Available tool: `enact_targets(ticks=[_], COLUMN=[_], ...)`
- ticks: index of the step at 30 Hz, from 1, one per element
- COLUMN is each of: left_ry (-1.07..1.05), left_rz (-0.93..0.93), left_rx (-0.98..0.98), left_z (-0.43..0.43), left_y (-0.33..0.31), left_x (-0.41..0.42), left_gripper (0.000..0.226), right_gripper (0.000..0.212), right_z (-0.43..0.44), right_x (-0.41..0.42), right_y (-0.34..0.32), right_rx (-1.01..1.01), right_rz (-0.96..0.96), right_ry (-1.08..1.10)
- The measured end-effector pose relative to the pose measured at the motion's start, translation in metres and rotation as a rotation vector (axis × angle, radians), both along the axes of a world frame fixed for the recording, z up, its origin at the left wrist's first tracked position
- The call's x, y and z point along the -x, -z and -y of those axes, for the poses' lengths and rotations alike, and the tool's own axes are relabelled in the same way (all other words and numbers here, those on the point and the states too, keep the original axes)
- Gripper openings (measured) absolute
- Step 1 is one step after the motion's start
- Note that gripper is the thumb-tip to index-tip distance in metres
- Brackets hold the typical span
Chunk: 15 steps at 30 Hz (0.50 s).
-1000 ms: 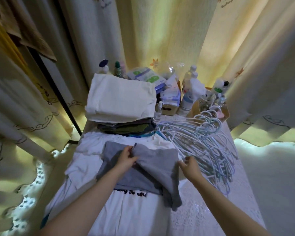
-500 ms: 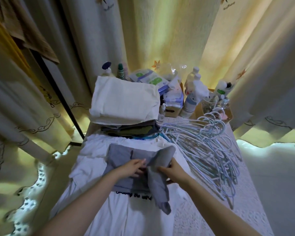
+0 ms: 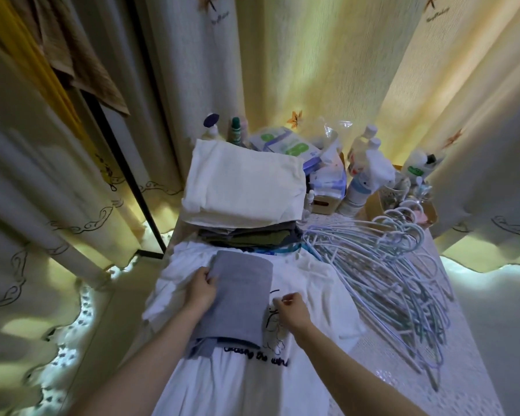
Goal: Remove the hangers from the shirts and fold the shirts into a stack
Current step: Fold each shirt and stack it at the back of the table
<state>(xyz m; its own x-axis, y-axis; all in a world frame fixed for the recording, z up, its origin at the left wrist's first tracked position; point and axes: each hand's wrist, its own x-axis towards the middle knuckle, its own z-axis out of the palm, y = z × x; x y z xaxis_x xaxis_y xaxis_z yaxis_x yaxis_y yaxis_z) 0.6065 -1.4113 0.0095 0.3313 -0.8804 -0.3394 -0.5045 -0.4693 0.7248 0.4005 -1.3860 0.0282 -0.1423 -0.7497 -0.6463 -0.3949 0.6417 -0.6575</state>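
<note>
A grey shirt [image 3: 237, 298] lies folded into a narrow rectangle on top of a spread white shirt [image 3: 309, 292] with black lettering. My left hand [image 3: 201, 288] grips the grey shirt's left edge near its far corner. My right hand [image 3: 290, 309] hovers just right of the grey shirt, fingers loosely curled, holding nothing. Behind them stands a stack of folded shirts [image 3: 243, 190], a cream one on top and dark ones beneath. A heap of pale blue hangers [image 3: 382, 274] lies to the right on the table.
Bottles [image 3: 362, 163], packets and a small box [image 3: 324, 202] crowd the table's far end. Curtains [image 3: 312, 70] hang close on all sides. A black rail post [image 3: 126, 175] stands at the left. The lace-covered table [image 3: 409, 370] shows at the near right.
The grey shirt's right side has been folded over to the left, making a tidy rectangle. My left hand shifted to its left edge; my right hand let go and drew back to the right.
</note>
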Motion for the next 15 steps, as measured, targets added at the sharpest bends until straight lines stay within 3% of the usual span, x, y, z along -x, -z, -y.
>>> enact_targets(ticks=[3, 6, 8, 10, 13, 15], left_ry=[-0.029, 0.036, 0.14, 0.298, 0.561, 0.683], left_rz=[0.037, 0.123, 0.223, 0.239, 0.084, 0.021], left_rx=[0.051, 0.07, 0.099, 0.155, 0.141, 0.099], left_z=[-0.007, -0.004, 0.004, 0.013, 0.022, 0.021], left_y=[0.005, -0.004, -0.015, -0.034, -0.068, -0.085], left_x=[-0.003, -0.005, -0.008, -0.013, -0.029, -0.036], left_gripper=[0.03, 0.015, 0.047, 0.077, 0.12, 0.128], right_gripper=[0.028, 0.023, 0.031, 0.039, 0.039, 0.049], right_z=[-0.006, -0.01, -0.01, -0.005, 0.014, 0.034], right_x=[-0.009, -0.018, -0.021, -0.024, -0.015, -0.005], right_y=[0.006, 0.004, 0.003, -0.004, -0.041, -0.076], right_rx=[-0.062, -0.117, -0.097, 0.02, 0.197, 0.18], right_rz=[0.194, 0.476, 0.493, 0.369, 0.367, 0.419], right_ry=[-0.05, 0.049, 0.0, -0.12, -0.361, -0.632])
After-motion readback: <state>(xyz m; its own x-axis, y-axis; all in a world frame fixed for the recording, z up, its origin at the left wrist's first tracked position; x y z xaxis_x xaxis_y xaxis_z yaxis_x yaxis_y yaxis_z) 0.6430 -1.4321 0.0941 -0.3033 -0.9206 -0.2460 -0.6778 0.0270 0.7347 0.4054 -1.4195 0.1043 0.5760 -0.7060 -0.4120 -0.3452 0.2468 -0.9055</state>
